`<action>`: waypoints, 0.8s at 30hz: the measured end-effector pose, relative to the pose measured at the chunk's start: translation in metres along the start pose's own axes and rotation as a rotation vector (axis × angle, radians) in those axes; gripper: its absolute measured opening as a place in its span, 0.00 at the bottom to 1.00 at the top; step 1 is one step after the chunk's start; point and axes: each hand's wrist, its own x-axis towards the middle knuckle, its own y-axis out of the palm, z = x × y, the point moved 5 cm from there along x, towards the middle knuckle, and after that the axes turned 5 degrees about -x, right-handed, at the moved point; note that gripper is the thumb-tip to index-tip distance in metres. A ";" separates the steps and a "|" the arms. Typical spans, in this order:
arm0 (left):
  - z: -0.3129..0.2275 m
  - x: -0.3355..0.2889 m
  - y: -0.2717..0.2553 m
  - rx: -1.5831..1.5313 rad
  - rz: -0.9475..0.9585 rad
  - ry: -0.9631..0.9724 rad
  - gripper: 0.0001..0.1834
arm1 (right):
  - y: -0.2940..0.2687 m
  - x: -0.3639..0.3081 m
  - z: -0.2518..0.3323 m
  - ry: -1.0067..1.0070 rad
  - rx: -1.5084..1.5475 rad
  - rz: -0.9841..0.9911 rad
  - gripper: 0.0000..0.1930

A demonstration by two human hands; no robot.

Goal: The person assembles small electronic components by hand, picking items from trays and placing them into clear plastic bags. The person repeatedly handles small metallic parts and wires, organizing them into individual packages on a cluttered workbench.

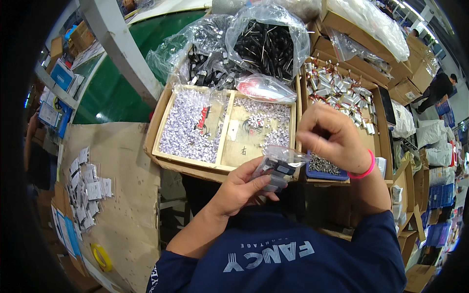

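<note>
My left hand (244,185) grips a small clear plastic bag (281,168), with dark and grey pieces inside it. The bag's mouth points up and to the right. Just right of it, my right hand (332,139) hovers with its fingers curled in toward the thumb; what they hold, if anything, is hidden. A pink band circles that wrist. Beneath the right hand sits a blue tray (317,175) of small metal screws (325,165). Ahead of the left hand lies a divided wooden tray (222,139) with many small white pieces (183,122) in both compartments.
Open plastic bags of black parts (264,49) stand behind the wooden tray. A carton at right holds silvery battery-like packs (339,88). At left, filled flat packets (90,188) and a yellow tape roll (101,257) lie on cardboard. A grey post (119,49) rises near the green surface.
</note>
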 end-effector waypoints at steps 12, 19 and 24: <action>-0.004 0.000 0.002 -0.057 -0.025 0.037 0.24 | -0.013 -0.009 -0.011 0.049 0.272 -0.202 0.11; -0.005 0.000 0.003 -0.030 -0.012 0.055 0.22 | -0.011 -0.010 -0.016 0.058 0.141 -0.081 0.11; -0.004 -0.001 0.004 -0.027 -0.005 0.043 0.23 | -0.004 -0.011 -0.024 0.171 0.397 -0.129 0.12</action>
